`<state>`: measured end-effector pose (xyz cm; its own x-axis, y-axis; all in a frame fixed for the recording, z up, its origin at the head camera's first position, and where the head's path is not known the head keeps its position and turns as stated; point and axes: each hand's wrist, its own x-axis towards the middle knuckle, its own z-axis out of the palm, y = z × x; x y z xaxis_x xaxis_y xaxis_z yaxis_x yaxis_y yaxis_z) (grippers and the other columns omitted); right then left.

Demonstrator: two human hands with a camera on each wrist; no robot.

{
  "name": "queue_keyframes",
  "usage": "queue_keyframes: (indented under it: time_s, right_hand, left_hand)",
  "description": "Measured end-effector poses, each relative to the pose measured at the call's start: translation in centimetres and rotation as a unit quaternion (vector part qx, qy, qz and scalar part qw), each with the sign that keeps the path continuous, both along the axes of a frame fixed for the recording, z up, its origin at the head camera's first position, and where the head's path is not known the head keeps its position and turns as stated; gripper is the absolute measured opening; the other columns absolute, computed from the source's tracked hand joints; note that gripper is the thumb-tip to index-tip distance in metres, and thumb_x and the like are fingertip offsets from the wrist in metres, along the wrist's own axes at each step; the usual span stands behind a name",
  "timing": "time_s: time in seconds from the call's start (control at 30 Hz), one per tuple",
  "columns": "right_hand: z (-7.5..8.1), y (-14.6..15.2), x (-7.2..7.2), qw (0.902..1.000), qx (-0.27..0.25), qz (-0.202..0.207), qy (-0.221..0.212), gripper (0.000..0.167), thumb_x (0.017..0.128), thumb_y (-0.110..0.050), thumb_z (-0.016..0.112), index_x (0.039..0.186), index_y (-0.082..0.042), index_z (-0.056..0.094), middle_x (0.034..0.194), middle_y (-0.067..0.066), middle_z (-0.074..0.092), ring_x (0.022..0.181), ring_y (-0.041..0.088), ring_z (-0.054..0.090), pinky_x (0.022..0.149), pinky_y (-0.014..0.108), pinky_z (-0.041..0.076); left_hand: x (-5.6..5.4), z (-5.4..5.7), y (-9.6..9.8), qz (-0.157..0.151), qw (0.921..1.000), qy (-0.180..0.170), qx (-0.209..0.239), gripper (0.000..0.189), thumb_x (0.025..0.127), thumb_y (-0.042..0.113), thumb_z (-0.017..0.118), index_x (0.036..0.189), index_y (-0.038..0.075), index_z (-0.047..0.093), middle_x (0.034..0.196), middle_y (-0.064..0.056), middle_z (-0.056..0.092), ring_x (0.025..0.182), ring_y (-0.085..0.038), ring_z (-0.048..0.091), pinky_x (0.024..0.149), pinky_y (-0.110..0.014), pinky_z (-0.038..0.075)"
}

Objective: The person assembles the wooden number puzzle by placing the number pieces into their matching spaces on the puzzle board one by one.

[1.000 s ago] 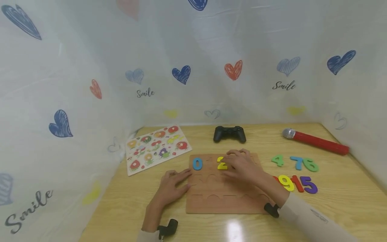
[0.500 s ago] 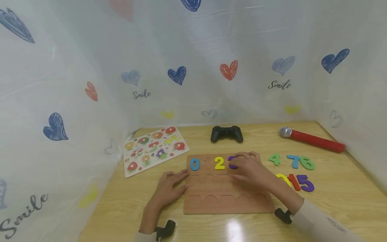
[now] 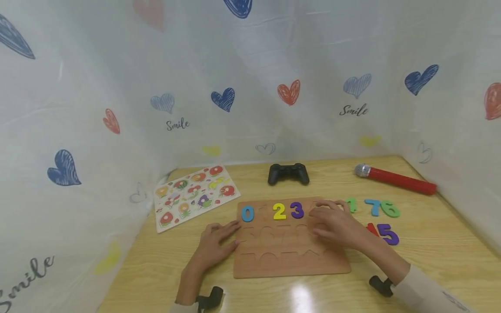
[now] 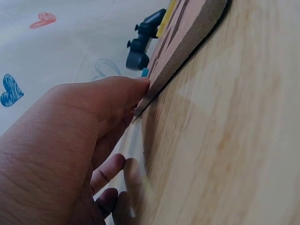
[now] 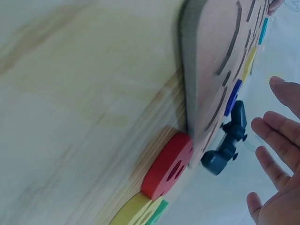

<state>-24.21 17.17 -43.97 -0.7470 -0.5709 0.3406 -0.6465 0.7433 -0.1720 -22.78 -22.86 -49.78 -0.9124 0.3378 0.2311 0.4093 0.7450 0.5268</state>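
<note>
A wooden number board (image 3: 291, 263) lies on the table with a blue 0 (image 3: 243, 213), a yellow 2 (image 3: 279, 216) and a purple 3 (image 3: 300, 211) along its top row. My left hand (image 3: 214, 248) touches the board's left edge with thumb and fingertips, fingers loosely extended. Above the board's right side hovers my right hand (image 3: 338, 224), fingers spread and holding nothing, as the right wrist view shows. Nearby, a red 8 (image 5: 159, 174) and a yellow 9 (image 5: 131, 210) appear in that view but are hidden behind the hand and forearm in the head view.
Right of the board lie a partly covered green 4 (image 3: 353, 204), blue 7 (image 3: 375, 207), green 6 (image 3: 391, 212), red 1 (image 3: 372, 229) and purple 5 (image 3: 387, 235). Behind stand a black game controller (image 3: 288, 173), a red microphone (image 3: 403, 181) and a fruit puzzle board (image 3: 195, 195).
My right hand has moved right, off the yellow 2 and then the purple 3, which now shows fully on the board. The left hand stays at the board's edge; the head view has shifted slightly.
</note>
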Motion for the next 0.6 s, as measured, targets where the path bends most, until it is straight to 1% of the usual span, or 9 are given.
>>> queue_keyframes:
  time_s: [0.17,0.3,0.43,0.6]
  right_hand:
    - [-0.5,1.1,0.3,0.9999,-0.010,0.000,0.013,0.037,0.081,-0.023,0.084,0.115,-0.013,0.073,0.113,0.000,0.071,0.122,0.036,0.052,0.095,0.066,0.025]
    - [-0.7,1.8,0.6,0.9998,-0.015,-0.009,0.006,0.040,0.080,-0.025,0.085,0.116,-0.013,0.073,0.116,0.000,0.071,0.123,0.035,0.051,0.095,0.067,0.025]
    - [-0.9,2.5,0.9,0.9997,-0.016,-0.015,0.008,0.039,0.081,-0.024,0.084,0.116,-0.012,0.073,0.116,0.001,0.071,0.122,0.036,0.052,0.094,0.067,0.025]
    - [-1.2,3.5,1.3,0.9993,-0.033,-0.017,-0.005,0.040,0.081,-0.022,0.084,0.117,-0.010,0.073,0.116,0.002,0.071,0.122,0.036,0.051,0.095,0.065,0.023]
  left_hand:
    - [0.0,0.0,0.1,0.002,1.0000,-0.001,-0.005,0.049,0.095,0.042,0.066,0.140,0.024,0.061,0.149,0.009,0.051,0.119,-0.027,0.040,0.096,-0.056,0.030]
    - [0.1,0.1,0.1,0.005,1.0000,0.000,-0.002,0.049,0.095,0.042,0.067,0.140,0.025,0.061,0.148,0.011,0.051,0.119,-0.025,0.040,0.096,-0.055,0.030]
    - [0.2,0.1,0.1,0.008,0.9999,-0.004,0.005,0.049,0.094,0.042,0.067,0.140,0.026,0.061,0.148,0.012,0.051,0.119,-0.025,0.040,0.096,-0.055,0.030]
    - [0.1,-0.1,0.1,0.005,0.9999,0.008,0.007,0.049,0.094,0.040,0.068,0.139,0.025,0.062,0.148,0.010,0.052,0.118,-0.025,0.040,0.097,-0.057,0.029]
